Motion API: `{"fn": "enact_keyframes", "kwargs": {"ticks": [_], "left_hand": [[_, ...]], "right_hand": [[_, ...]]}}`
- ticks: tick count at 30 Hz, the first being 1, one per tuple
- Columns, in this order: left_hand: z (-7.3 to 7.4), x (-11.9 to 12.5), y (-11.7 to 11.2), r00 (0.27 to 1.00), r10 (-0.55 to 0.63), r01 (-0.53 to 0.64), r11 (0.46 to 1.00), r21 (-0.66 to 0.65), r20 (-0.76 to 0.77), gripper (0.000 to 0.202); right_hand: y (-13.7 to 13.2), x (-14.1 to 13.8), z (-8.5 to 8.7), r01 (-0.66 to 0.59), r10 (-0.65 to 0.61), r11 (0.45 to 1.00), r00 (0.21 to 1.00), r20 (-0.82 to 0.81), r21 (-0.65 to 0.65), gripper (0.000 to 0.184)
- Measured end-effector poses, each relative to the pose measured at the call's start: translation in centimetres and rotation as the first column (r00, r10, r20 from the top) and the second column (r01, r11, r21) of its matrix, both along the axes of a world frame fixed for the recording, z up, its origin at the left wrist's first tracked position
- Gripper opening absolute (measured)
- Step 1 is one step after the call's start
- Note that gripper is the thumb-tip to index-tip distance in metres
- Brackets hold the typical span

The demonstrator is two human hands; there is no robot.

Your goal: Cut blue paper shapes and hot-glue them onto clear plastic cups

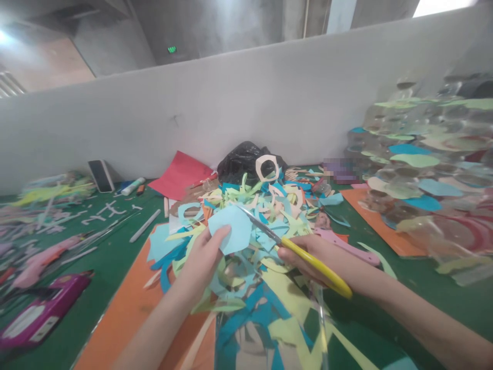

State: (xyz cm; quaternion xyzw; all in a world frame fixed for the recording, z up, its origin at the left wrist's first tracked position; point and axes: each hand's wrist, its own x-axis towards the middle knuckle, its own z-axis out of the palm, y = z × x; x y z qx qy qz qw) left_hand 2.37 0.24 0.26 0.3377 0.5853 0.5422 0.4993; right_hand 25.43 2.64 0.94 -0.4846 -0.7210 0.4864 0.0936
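In the middle of the head view, my left hand (206, 246) pinches a light-blue piece of paper (233, 234) between thumb and fingers. The piece is roughly rounded with angular edges. My right hand (304, 254) grips yellow-handled scissors (290, 244), whose metal blades point up and left. The blade tips lie at the upper right edge of the light-blue paper; I cannot tell whether they touch it. Beneath both hands spreads a heap of paper scraps (285, 293) in blue, green, cream and yellow. Some scraps are rings with cut-out centres.
A black plastic bag (246, 159) and a red sheet (181, 174) lie behind the heap. Stacked clear bottles with paper pieces (435, 174) stand right. Leftward are a pink glue gun (46, 259), a magenta case (46, 308) and a phone (100, 176). A low white wall (154, 113) bounds the back.
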Motion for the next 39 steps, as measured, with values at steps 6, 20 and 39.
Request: {"fn": "enact_keyframes", "kwargs": {"ticks": [6, 20, 39], "left_hand": [[-0.1, -0.4, 0.1, 0.998, -0.032, 0.03, 0.999, -0.031, -0.057, 0.037], [0.5, -0.7, 0.0, 0.972, -0.168, 0.155, 0.984, -0.086, -0.167, 0.039], [0.0, -0.9, 0.2, 0.965, -0.217, 0.217, 0.976, -0.015, -0.145, 0.048]], "right_hand": [[0.0, 0.8, 0.5, -0.146, 0.129, 0.981, 0.983, 0.133, 0.127, 0.048], [1.3, 1.3, -0.7, -0.142, 0.132, 0.984, 0.986, 0.099, 0.107, 0.05], [1.1, 2.7, -1.2, -0.226, 0.191, 0.94, 0.97, 0.152, 0.255, 0.045]]}}
